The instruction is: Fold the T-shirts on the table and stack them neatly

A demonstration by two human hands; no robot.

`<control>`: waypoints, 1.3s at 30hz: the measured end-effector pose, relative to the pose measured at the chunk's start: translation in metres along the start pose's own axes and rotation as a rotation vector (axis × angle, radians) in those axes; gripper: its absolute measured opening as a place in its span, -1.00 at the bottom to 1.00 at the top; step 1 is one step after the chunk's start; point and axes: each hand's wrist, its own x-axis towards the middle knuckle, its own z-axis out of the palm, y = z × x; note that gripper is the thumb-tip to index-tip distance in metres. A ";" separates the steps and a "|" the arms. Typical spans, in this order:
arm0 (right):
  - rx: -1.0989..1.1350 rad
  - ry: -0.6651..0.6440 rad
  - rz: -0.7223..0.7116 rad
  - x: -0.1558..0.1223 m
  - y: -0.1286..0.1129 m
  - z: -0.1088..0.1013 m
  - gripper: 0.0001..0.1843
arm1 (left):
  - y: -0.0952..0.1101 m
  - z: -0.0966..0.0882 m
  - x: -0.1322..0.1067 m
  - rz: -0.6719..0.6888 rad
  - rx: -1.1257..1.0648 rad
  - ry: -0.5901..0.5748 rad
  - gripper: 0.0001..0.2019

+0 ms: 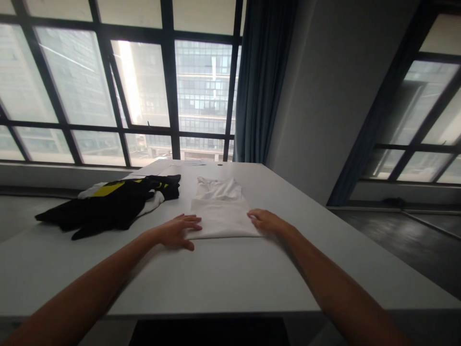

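Note:
A white garment (220, 211) lies folded into a narrow rectangle on the white table (223, 274), straight ahead of me. My left hand (178, 230) rests flat at its near left corner, fingers stretched out and touching the cloth. My right hand (264, 220) lies at the near right edge, fingers extended onto the fabric. Neither hand grips anything.
A black and yellow garment over some white cloth (108, 204) lies in a loose heap at the left of the table. Papers (187, 163) sit at the far edge by the windows. A blue curtain (262, 81) hangs behind. The table's right edge drops to the floor.

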 end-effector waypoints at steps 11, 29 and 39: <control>0.205 -0.013 -0.187 -0.017 0.000 -0.029 -0.69 | 0.033 -0.011 -0.001 0.039 0.021 0.235 -0.56; -0.016 -0.072 -0.023 0.000 -0.029 0.017 -0.29 | -0.002 0.026 0.024 -0.160 0.176 0.048 -0.32; -0.069 0.163 -0.091 0.004 -0.039 0.007 -0.48 | -0.059 -0.013 0.143 -0.407 0.287 0.208 -0.41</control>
